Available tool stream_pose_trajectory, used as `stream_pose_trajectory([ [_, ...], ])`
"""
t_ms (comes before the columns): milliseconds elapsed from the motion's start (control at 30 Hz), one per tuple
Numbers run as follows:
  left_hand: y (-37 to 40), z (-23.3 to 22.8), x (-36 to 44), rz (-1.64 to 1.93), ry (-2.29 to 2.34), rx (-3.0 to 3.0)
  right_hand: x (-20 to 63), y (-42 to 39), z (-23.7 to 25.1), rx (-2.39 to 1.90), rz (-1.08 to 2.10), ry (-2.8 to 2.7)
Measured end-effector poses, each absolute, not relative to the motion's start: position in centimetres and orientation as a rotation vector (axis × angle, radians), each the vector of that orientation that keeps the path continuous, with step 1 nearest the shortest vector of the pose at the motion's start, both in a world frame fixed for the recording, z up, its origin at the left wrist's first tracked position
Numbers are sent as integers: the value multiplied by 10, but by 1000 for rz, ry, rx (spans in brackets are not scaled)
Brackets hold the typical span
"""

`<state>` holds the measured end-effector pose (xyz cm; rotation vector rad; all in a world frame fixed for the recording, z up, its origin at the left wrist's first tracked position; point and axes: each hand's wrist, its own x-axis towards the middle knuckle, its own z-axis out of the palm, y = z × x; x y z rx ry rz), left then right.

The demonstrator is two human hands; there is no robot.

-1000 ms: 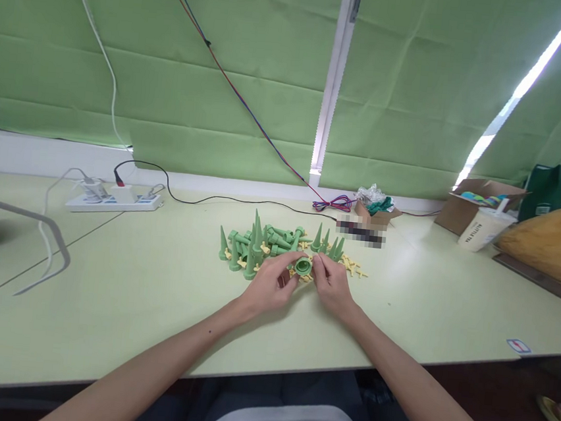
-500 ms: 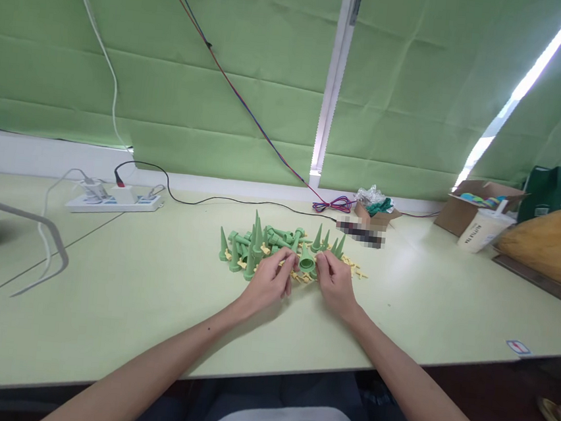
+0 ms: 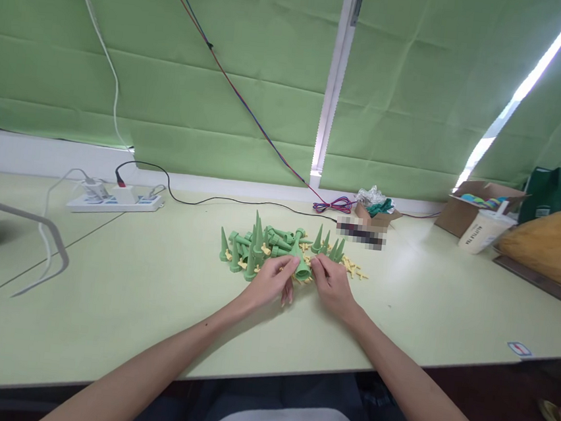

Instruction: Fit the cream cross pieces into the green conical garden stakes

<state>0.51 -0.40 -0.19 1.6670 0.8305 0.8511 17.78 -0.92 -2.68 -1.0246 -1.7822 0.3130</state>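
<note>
A green plastic cone spike is pinched between my left hand and my right hand, its wide open end toward me and its tip pointing up and away. Both hands hover just in front of a pile of green cone spikes, some upright and some lying down, mixed with small yellow cross-shaped pieces. All of it sits on the pale green table.
A white power strip with plugs and cables lies at back left. A small cardboard box, a larger open box, a drink cup and a yellow-brown bag stand at back right. A grey curved bar crosses the left.
The cone in my hands has turned: its open end faced me a second ago, and its tip now points up and away. Both hands stayed in place by the pile.
</note>
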Motion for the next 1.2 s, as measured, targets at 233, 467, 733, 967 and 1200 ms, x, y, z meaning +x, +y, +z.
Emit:
stream_pose_trajectory([
  [233, -4, -3, 2, 844, 828, 1757, 179, -9, -29, -1038, 313, -1799],
  [467, -4, -6, 4, 976, 936, 2073, 179, -8, -29, -1057, 275, -1838],
  [733, -4, -10, 2, 1026, 902, 2377, 179, -7, -29, -1073, 213, -1862],
  [967, -2, -11, 3, 1048, 930, 2411, 178, -8, -28, -1102, 269, -1844],
  [1200, -1, -11, 3, 1051, 933, 2427, 178, -9, -28, -1092, 315, -1824],
])
